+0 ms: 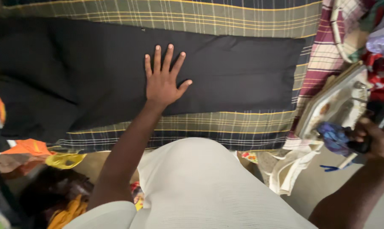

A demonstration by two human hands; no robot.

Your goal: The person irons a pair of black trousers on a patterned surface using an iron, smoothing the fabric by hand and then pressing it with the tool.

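The left hand (163, 80) lies flat, fingers spread, on a black cloth (226, 72) laid over a plaid sheet (209, 127). The right hand (376, 142) grips an iron's handle (363, 146), off at the right edge.

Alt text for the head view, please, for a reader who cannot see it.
A person's left hand lies flat, fingers spread, on a black cloth laid over a plaid cover. The right hand grips a dark handle beside a blue rag and a metal tray.
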